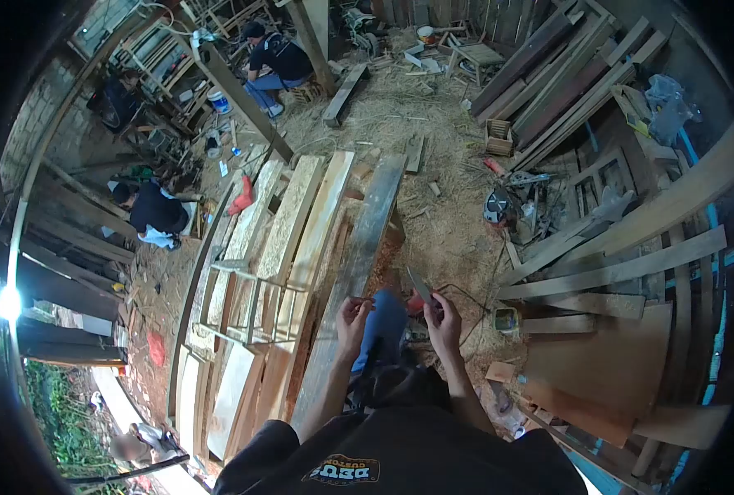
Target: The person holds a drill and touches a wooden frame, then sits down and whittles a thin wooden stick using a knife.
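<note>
My right hand (444, 323) is closed around the lower end of a thin, flat grey blade (419, 285), which points up and to the left. My left hand (354, 320) is a short way to the left, fingers curled together in a pinch; anything between them is too small to make out. The two hands are apart, on either side of my blue-trousered knee (385, 318). Along the left side of my left hand runs a dark weathered plank (365, 227), lying beside several paler boards.
A metal frame (251, 301) lies across pale boards (288, 219), near a red power tool (241, 195). One person (278, 58) sits at the back; another (156, 210) crouches left. Timber leans at right (548, 74). A grinder-like tool (496, 206) lies on the shavings-strewn floor (441, 239).
</note>
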`<action>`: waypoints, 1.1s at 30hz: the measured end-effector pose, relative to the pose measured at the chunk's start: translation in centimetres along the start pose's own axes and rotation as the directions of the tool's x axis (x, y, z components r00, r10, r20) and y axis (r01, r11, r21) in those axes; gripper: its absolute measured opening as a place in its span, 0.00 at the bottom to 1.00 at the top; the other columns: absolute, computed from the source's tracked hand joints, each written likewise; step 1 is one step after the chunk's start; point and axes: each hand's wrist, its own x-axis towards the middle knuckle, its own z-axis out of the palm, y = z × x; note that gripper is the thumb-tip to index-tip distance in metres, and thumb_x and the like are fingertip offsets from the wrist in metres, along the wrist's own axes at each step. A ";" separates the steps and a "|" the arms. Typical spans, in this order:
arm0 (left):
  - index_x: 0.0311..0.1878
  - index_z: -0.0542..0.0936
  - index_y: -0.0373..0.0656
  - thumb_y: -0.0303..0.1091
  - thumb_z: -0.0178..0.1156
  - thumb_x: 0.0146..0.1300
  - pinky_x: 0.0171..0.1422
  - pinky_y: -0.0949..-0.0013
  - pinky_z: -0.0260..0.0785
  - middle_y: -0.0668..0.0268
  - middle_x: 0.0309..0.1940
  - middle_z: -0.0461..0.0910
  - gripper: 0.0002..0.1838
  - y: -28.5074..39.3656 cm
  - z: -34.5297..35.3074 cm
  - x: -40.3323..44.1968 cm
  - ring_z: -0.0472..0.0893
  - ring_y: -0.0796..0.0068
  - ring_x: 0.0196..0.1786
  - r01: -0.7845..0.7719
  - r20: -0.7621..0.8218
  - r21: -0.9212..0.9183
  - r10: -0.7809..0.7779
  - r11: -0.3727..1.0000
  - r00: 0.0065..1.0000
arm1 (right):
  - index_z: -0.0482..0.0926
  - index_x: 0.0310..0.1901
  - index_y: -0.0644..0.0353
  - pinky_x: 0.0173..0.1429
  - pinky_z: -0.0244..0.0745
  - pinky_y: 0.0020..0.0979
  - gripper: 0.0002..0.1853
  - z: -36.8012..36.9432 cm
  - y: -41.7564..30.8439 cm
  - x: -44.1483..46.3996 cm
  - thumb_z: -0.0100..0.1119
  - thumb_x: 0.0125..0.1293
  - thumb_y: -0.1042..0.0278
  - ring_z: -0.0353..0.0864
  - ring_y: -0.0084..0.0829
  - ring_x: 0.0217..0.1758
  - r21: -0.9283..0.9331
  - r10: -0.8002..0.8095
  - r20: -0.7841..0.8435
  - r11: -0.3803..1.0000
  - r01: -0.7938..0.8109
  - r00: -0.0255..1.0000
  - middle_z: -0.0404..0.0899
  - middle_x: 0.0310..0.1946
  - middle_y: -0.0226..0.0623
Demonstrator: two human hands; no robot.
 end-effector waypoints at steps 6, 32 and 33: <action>0.39 0.76 0.38 0.29 0.58 0.73 0.53 0.68 0.73 0.59 0.41 0.84 0.06 -2.4 5.6 9.8 0.82 0.74 0.43 0.002 0.112 -0.135 0.013 0.991 0.994 | 0.80 0.55 0.65 0.44 0.76 0.33 0.17 -0.6 3.9 6.8 0.63 0.70 0.64 0.82 0.31 0.38 0.011 0.301 0.057 0.953 -0.302 0.952 0.83 0.37 0.39; 0.40 0.79 0.35 0.30 0.62 0.69 0.46 0.72 0.75 0.63 0.33 0.85 0.07 4.4 23.7 57.3 0.83 0.77 0.40 0.151 -0.039 -0.228 -0.164 0.962 0.986 | 0.82 0.51 0.65 0.45 0.75 0.29 0.17 11.5 6.2 64.1 0.66 0.69 0.60 0.79 0.24 0.37 -0.049 0.215 0.316 0.976 -0.211 0.924 0.83 0.35 0.36; 0.40 0.79 0.35 0.29 0.62 0.69 0.45 0.72 0.75 0.63 0.33 0.85 0.06 4.8 24.1 58.2 0.83 0.77 0.40 0.131 -0.072 -0.143 -0.143 0.981 0.987 | 0.82 0.51 0.65 0.45 0.75 0.29 0.17 12.0 6.8 66.0 0.67 0.69 0.60 0.79 0.24 0.37 -0.082 0.189 0.318 0.982 -0.171 0.929 0.83 0.35 0.36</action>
